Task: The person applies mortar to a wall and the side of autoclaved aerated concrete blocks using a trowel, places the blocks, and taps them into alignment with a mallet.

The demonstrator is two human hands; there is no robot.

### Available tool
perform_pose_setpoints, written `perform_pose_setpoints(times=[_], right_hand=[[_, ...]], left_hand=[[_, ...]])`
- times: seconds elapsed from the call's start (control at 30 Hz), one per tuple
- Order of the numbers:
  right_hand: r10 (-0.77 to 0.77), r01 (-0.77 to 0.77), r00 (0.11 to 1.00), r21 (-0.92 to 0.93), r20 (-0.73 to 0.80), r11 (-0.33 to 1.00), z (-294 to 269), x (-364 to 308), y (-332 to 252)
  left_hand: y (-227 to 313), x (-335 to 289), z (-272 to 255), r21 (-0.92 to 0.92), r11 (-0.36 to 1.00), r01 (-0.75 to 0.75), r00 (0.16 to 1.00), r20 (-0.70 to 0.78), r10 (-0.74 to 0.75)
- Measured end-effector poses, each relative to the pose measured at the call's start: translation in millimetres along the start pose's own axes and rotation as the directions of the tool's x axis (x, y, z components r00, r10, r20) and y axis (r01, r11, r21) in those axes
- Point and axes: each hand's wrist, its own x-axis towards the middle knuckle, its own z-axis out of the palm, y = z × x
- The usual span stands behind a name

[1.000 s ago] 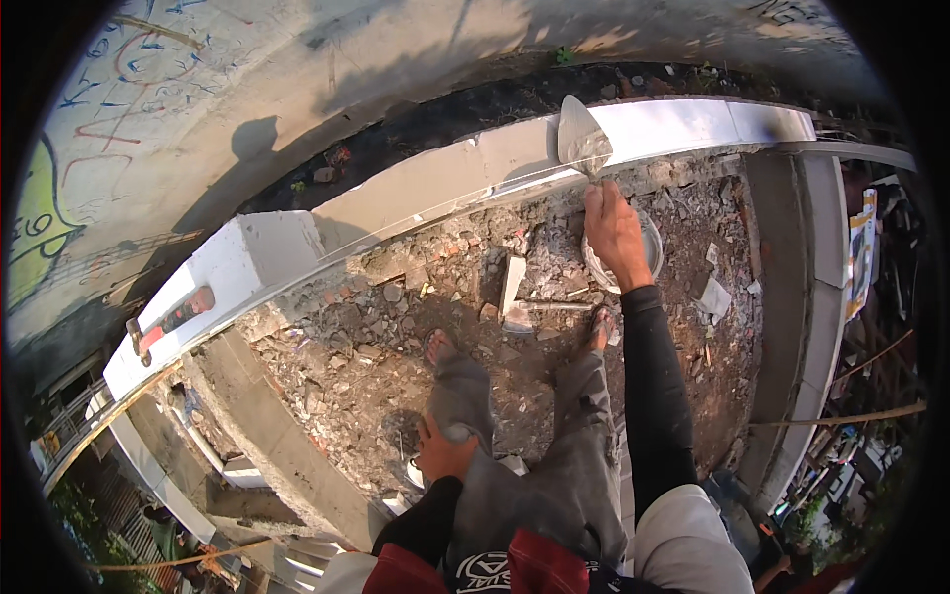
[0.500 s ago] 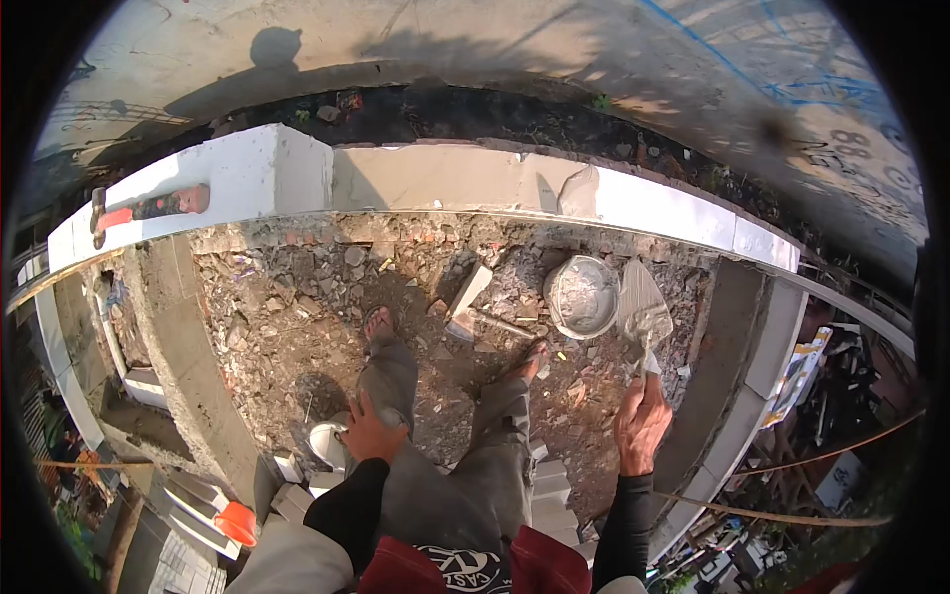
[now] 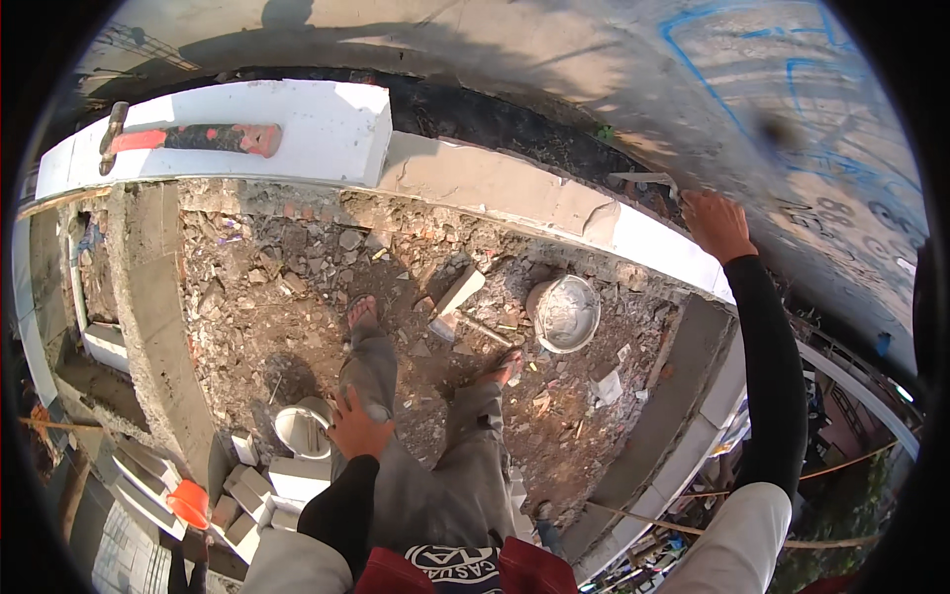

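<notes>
My right hand [image 3: 717, 226] is raised over the far side of the low wall, its fingers closed around a trowel. The trowel blade [image 3: 641, 178] shows nearly edge-on, just beyond the wall top. Below it runs a smooth grey-beige mortar layer [image 3: 475, 180] along the wall, between a white block [image 3: 341, 124] on the left and white blocks [image 3: 658, 243] on the right. My left hand [image 3: 358, 426] rests at my left knee with fingers spread, holding nothing. On the ground before my feet stands a bucket [image 3: 564, 314] with grey mortar inside.
A hammer [image 3: 198, 139] with a red and black handle lies on the white blocks. Rubble [image 3: 287, 267] covers the ground, with a wooden-handled tool [image 3: 483, 329] on it. A white bucket [image 3: 305, 431], stacked blocks [image 3: 297, 480] and an orange container [image 3: 188, 503] are at lower left.
My right hand has carried the trowel from beside the mortar bucket up and away to the wall's far side. The view has turned rightward. My left hand stays at my knee.
</notes>
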Motion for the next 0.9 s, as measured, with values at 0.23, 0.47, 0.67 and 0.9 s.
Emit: perform_pose_setpoints(times=[0.23,0.47,0.67,0.9], right_hand=[[-0.229,0.178,0.964,0.309,0.137,0.934,21.9,55.7,-95.2],[-0.38,0.304,0.925,0.583,0.009,0.753,-25.7,100.6,-176.7],[-0.248,0.216,0.961,0.896,-0.125,0.388,-68.6,75.3,-167.1],[0.082,0.218,0.949,0.819,-0.306,0.531,-97.4,-95.1,-146.4]], left_hand=[[-14.9,-7.6,-6.6,-0.075,0.99,0.119,0.99,0.086,-0.112],[-10.3,-8.9,-3.2,-0.076,0.992,0.098,0.991,0.095,-0.09],[-10.2,-15.3,2.8,-0.128,0.988,0.088,0.994,0.074,-0.079],[-6.0,-17.0,9.4,-0.066,0.996,0.062,0.997,0.046,-0.059]])
